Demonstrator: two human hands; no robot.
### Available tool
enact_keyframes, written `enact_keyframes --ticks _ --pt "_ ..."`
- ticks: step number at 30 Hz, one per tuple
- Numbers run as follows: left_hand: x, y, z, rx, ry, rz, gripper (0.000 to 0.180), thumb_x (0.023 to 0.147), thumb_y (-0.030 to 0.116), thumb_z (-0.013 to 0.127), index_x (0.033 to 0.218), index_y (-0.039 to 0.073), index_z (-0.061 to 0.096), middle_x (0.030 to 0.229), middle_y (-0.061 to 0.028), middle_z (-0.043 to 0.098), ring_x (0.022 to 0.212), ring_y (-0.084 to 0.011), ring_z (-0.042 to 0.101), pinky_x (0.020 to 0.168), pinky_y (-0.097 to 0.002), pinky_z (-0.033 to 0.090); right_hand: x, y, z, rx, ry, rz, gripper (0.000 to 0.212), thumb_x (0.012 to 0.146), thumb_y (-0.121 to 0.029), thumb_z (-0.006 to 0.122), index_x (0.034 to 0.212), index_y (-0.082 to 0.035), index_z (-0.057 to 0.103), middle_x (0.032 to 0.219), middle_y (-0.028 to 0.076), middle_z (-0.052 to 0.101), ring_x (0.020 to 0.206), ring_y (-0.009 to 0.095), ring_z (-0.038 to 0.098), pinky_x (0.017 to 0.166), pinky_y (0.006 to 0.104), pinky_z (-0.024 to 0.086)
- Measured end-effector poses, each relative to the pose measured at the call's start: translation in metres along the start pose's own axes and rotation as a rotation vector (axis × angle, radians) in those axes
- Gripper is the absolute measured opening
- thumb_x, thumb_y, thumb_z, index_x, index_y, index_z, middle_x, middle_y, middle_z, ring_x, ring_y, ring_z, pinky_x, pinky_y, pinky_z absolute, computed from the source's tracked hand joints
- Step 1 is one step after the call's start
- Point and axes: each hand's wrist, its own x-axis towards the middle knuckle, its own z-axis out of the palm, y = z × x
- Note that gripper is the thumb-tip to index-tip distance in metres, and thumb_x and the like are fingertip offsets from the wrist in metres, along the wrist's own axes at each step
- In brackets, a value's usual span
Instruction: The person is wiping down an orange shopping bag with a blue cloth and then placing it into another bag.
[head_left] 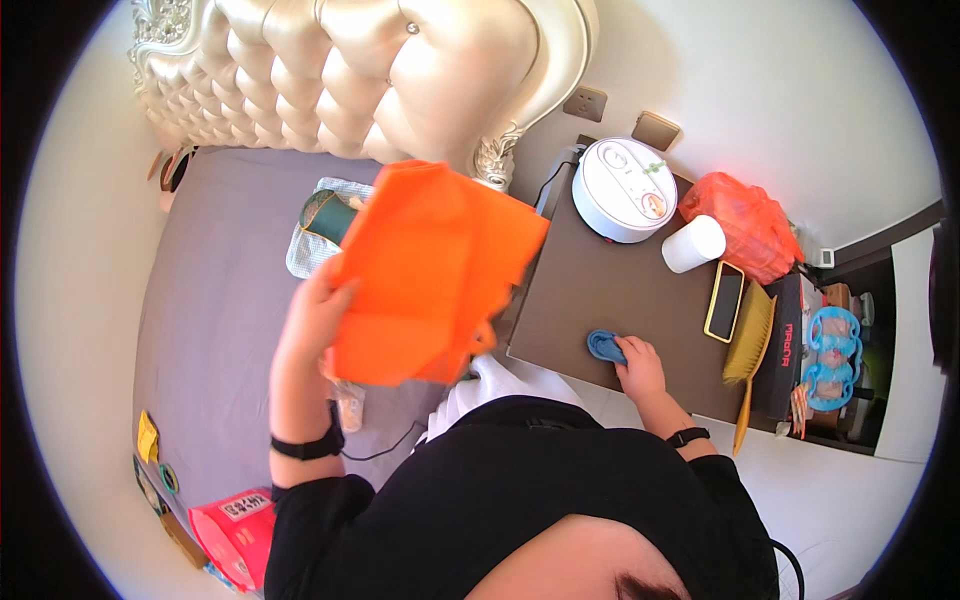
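Head view is giving me the grey bed (225,330) as the biggest thing, filling the left side, while the cream tufted headboard (330,70) is standing along its far end. To the right, I am seeing the brown tabletop (570,290) sitting beside the bed. The left hand (318,312) is holding an orange fabric sheet (430,270) by its left edge, thumb lying over the face, and the creased sheet is spreading in front of the bed's right side. On the tabletop, a white round appliance (622,185) is resting at the back, with a red plastic bag (745,228) bulging on its right. A red package (232,535) is lying by the left sleeve. A yellow brush (753,335) is lying along the tabletop's right side; a white cylinder (692,245) and a phone (725,300) are lying nearby. Near the front edge, the right hand (643,370) is touching a folded blue cloth (604,346) with narrowed fingers; whether they are gripping it, I am not managing to tell.
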Motion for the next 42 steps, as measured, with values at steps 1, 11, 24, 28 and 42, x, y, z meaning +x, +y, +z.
enact_keyframes --ticks 1,11,24,28,42 --pt "0.001 0.008 0.03 0.151 -0.031 0.0 0.042 0.085 0.009 0.058 0.126 0.004 0.05 0.107 -0.0102 0.063 0.098 -0.0171 0.059 0.086 -0.0313 0.046 -0.003 0.011 0.002 0.004 -0.005 -0.006 0.046 0.074 -0.013 0.067 0.118 -0.01 0.056 0.119 0.009 0.054 0.112 0.029 0.051 0.095 0.0384 0.041" --pt "0.064 -0.037 0.267 0.377 -0.754 -0.014 0.055 0.082 0.015 0.063 0.133 0.01 0.045 0.116 -0.0168 0.059 0.102 -0.0265 0.058 0.088 -0.035 0.046 -0.033 0.032 -0.071 0.844 0.525 0.266 0.051 0.089 -0.009 0.054 0.137 -0.008 0.038 0.125 0.015 0.053 0.106 0.022 0.056 0.089 0.033 0.045" --pt "-0.035 -0.081 0.297 1.137 -0.492 0.336 0.075 0.073 0.043 0.069 0.136 0.012 0.043 0.144 -0.0127 0.033 0.138 -0.0328 0.022 0.113 -0.0486 0.014 0.031 0.0 -0.025 0.397 0.2 -0.121 0.047 0.083 -0.007 0.055 0.129 -0.017 0.049 0.116 0.013 0.053 0.104 0.031 0.055 0.086 0.041 0.047" --pt "-0.029 -0.074 0.298 1.161 -0.582 0.205 0.076 0.075 0.048 0.067 0.137 0.009 0.042 0.147 -0.0114 0.031 0.14 -0.0298 0.018 0.114 -0.0488 0.013 0.046 -0.027 0.018 0.091 0.182 -0.44 0.048 0.08 -0.009 0.054 0.126 -0.022 0.053 0.114 0.01 0.054 0.106 0.029 0.053 0.088 0.0426 0.044" --pt "-0.025 -0.087 0.299 1.014 -0.492 0.102 0.109 0.068 0.046 0.075 0.145 -0.001 0.015 0.154 -0.0128 0.01 0.142 -0.0249 0.01 0.115 -0.0372 0.014 0.058 0.028 0.012 -0.048 0.45 -0.241 0.053 0.071 -0.004 0.062 0.122 -0.019 0.056 0.112 0.011 0.053 0.102 0.029 0.053 0.09 0.0436 0.043"
